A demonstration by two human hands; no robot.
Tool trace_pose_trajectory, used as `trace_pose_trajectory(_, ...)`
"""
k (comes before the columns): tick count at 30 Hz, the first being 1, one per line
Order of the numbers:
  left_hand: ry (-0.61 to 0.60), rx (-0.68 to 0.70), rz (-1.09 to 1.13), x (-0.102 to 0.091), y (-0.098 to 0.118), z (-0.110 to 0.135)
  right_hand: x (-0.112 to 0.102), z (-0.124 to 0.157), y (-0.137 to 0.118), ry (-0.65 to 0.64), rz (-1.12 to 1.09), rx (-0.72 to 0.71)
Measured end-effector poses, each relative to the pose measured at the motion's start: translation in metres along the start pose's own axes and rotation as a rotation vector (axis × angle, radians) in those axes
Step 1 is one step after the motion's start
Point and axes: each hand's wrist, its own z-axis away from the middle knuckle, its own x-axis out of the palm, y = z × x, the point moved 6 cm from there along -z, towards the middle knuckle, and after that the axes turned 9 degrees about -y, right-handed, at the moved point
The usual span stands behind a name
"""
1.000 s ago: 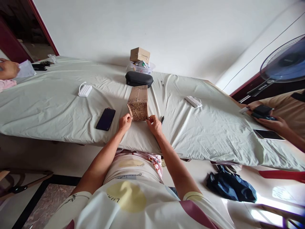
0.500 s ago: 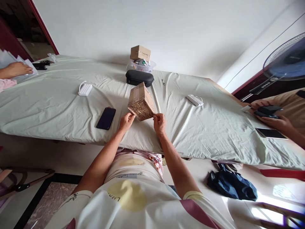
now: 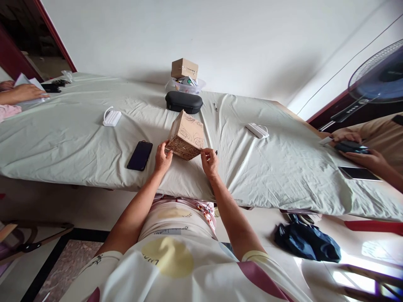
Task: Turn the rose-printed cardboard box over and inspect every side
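A brown cardboard box [image 3: 185, 135] covered with dark drawn patterns is held tilted just above the cloth-covered table [image 3: 78, 142]. My left hand [image 3: 163, 157] grips its lower left corner with fingers closed. On the lower right corner my right hand [image 3: 209, 161] pinches the box. A dark pen tip [image 3: 216, 152] shows just behind my right hand.
A black phone [image 3: 140, 155] lies left of my hands. Behind the box are a black case [image 3: 184, 102], a clear tub [image 3: 188, 87] with a small carton [image 3: 184, 68] on it, and two white devices [image 3: 111, 118] [image 3: 257, 130]. Other people's hands [image 3: 359, 156] [image 3: 23, 91] work at both table ends. A fan [image 3: 374, 82] stands at right.
The box was lifted off the table and turned, so a different patterned face now points up. Both my hands stayed on its lower corners.
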Motion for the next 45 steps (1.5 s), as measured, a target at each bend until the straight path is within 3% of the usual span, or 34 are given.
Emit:
trace_pose_trajectory(9,-0.149,-0.067,-0.005,0.012,-0.007,-0.001,0.012,0.002,0.018,-0.095,-0.092,0.141)
trace_pose_trajectory(14,-0.163,-0.126,-0.074,0.013,-0.006,0.000,0.014,0.002,0.016,-0.164,-0.025,0.178)
trace_pose_trajectory(21,-0.168,-0.158,-0.169,0.010,0.000,0.000,0.018,0.003,0.019,-0.271,-0.091,0.226)
trace_pose_trajectory(25,-0.156,-0.158,-0.179,0.008,0.002,0.000,0.016,0.003,0.020,-0.242,-0.041,0.200)
trace_pose_trajectory(30,-0.138,-0.214,-0.166,0.005,0.002,0.000,0.003,0.000,0.026,-0.111,0.083,0.172)
trace_pose_trajectory(34,-0.136,-0.246,-0.145,0.003,0.003,0.000,-0.016,-0.002,0.038,0.035,0.241,0.209)
trace_pose_trajectory(36,-0.136,-0.256,-0.136,0.002,0.004,0.000,-0.021,-0.002,0.046,0.048,0.339,0.249)
trace_pose_trajectory(41,-0.135,-0.262,-0.116,0.002,0.004,0.000,-0.011,0.002,0.058,-0.149,0.383,0.318)
trace_pose_trajectory(45,-0.113,-0.258,-0.111,0.002,0.004,0.000,-0.008,0.005,0.060,-0.207,0.412,0.353)
